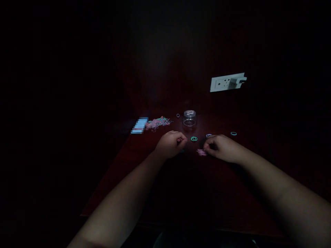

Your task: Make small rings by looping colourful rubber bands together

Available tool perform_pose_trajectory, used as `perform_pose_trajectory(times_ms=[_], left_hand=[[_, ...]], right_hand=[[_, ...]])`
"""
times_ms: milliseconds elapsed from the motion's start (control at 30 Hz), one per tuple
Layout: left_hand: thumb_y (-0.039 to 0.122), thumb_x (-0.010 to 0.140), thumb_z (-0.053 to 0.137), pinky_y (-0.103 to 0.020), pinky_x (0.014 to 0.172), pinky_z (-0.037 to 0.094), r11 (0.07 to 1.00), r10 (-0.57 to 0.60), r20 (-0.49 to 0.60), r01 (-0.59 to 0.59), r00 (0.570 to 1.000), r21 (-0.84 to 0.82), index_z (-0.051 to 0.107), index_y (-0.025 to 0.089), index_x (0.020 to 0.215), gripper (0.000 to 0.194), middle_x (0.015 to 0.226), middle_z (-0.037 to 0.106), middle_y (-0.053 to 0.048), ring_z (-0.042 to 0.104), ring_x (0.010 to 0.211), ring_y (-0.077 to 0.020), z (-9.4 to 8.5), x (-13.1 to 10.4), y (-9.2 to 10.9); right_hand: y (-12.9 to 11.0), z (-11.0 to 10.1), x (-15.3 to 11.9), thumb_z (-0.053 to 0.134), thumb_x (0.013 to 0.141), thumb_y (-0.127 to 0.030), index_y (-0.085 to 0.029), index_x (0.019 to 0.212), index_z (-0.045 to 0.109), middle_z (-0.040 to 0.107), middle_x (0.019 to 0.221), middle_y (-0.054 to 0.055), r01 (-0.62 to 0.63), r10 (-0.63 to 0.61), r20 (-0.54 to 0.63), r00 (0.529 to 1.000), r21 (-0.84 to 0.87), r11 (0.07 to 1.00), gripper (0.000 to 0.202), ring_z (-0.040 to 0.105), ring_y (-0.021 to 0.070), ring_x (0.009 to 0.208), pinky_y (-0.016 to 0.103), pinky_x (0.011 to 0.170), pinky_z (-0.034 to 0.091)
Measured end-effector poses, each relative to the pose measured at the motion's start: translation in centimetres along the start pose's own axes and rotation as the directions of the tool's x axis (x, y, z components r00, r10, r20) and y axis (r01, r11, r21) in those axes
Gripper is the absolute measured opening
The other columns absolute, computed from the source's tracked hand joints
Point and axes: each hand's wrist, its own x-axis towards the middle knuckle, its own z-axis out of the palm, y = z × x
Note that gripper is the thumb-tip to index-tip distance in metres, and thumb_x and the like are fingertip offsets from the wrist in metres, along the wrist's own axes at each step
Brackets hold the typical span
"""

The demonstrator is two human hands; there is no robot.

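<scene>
The small bunch of pink elastic bands lies on the tabletop between the two hands, just to the left of the fingertips of the right hand, so close that whether they touch cannot be told. Its longer side seems to run crosswise, from left to right. The right hand is clearly the nearer one; the left hand sits farther off, up and to the left of the bunch.

The right hand's fingers curl down with the thumb beneath them, and the left hand's thumb and fingertips come together in a pinch; whether either grips a band cannot be told in this dim light.

Beyond the bunch, between the hands, green rings overlap, smooth and rounded. A purple ring shows partly behind the right hand, and a teal ring lies apart to the right. Farther back stands a clear, round-walled jar, glossy, with something pale at its top. To its left are a lone pale ring and a loose, stringy heap of mixed bands, beside a bright, pixelated rectangle. The dark red tabletop has a faint sheen; a flat white wall socket holds a plug.
</scene>
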Motion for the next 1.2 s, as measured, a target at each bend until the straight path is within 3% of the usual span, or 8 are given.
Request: perform_pose_trajectory(times_ms=[300,533,600,667,833,900,1000,1200], left_hand=[[0.026,0.088,0.058,-0.029,0.074,0.044,1.0,0.021,0.013,-0.021,1.0,0.011,0.067,0.02,0.08,0.014,0.074,0.066,0.001,0.057,0.073,-0.0148,0.2,-0.1,0.0],[0.029,0.09,0.053,-0.028,0.077,0.048,0.98,-0.192,-0.033,0.193,0.981,0.052,0.068,0.021,0.084,0.018,0.084,0.071,-0.002,0.064,0.082,-0.0173,-1.2,0.3,-0.8],[0.027,0.094,0.048,-0.029,0.085,0.048,0.926,-0.366,-0.101,0.373,0.925,0.062,0.069,0.023,0.096,0.021,0.099,0.073,-0.002,0.065,0.094,-0.0182,-2.5,-0.1,-2.6],[0.023,0.095,0.044,-0.03,0.092,0.047,0.814,-0.559,-0.166,0.576,0.812,0.077,0.066,0.024,0.108,0.026,0.112,0.072,-0.004,0.065,0.105,-0.0198,-3.7,-0.9,-5.0],[0.018,0.09,0.051,-0.032,0.09,0.049,0.664,-0.722,-0.145,0.736,0.677,0.129,0.063,0.016,0.121,0.033,0.117,0.07,-0.014,0.067,0.106,-0.0246,-4.6,-3.4,-9.8],[0.017,0.087,0.054,-0.031,0.094,0.048,0.653,-0.732,-0.126,0.742,0.67,0.153,0.061,0.017,0.125,0.038,0.122,0.068,-0.014,0.065,0.109,-0.0237,-4.0,-3.7,-10.3],[0.019,0.087,0.054,-0.032,0.105,0.041,0.681,-0.702,-0.109,0.708,0.704,0.189,0.06,0.02,0.128,0.041,0.137,0.059,-0.011,0.056,0.124,-0.0238,-3.2,-3.5,-10.3],[0.022,0.09,0.048,-0.048,0.109,0.038,0.704,-0.678,-0.049,0.667,0.733,0.242,0.059,0.029,0.133,0.045,0.147,0.05,-0.003,0.043,0.134,-0.0311,-2.5,-2.6,-10.1]], right_hand=[[0.2,-0.1,0.0,0.056,0.084,-0.027,-0.021,0.073,0.069,0.07,0.074,0.004,0.021,-0.021,-0.011,1.0,0.001,1.0,0.019,0.063,0.0183,0.068,0.03,0.067,0.044],[0.4,-0.4,0.0,0.044,0.094,-0.035,-0.021,0.077,0.065,0.068,0.068,0.003,-0.015,0.019,-0.092,0.996,0.041,0.999,0.031,0.06,0.0177,0.06,0.029,0.059,0.043],[0.7,-0.5,0.0,0.043,0.094,-0.035,-0.021,0.085,0.066,0.071,0.077,0.004,-0.025,0.037,-0.169,0.985,0.069,0.997,0.029,0.064,0.0194,0.068,0.03,0.064,0.046],[1.3,-0.6,0.1,0.042,0.095,-0.037,-0.02,0.088,0.066,0.071,0.082,0.006,-0.061,0.086,-0.243,0.966,0.108,0.992,0.03,0.066,0.0213,0.073,0.032,0.067,0.048],[2.4,-0.7,0.2,0.044,0.093,-0.038,-0.019,0.089,0.066,0.072,0.087,0.01,-0.124,0.214,-0.409,0.887,0.235,0.964,0.029,0.066,0.0249,0.077,0.037,0.068,0.05],[2.3,-0.7,0.2,0.045,0.093,-0.037,-0.018,0.087,0.066,0.072,0.085,0.01,-0.12,0.226,-0.446,0.866,0.252,0.96,0.028,0.066,0.0257,0.076,0.038,0.067,0.05],[1.9,-0.6,0.1,0.046,0.092,-0.039,-0.019,0.084,0.065,0.071,0.081,0.009,-0.1,0.211,-0.473,0.855,0.249,0.963,0.029,0.065,0.0248,0.072,0.037,0.064,0.049],[1.7,-0.5,0.0,0.045,0.093,-0.042,-0.019,0.087,0.065,0.07,0.08,0.007,-0.082,0.202,-0.452,0.869,0.271,0.959,0.031,0.065,0.0221,0.07,0.034,0.062,0.05]])
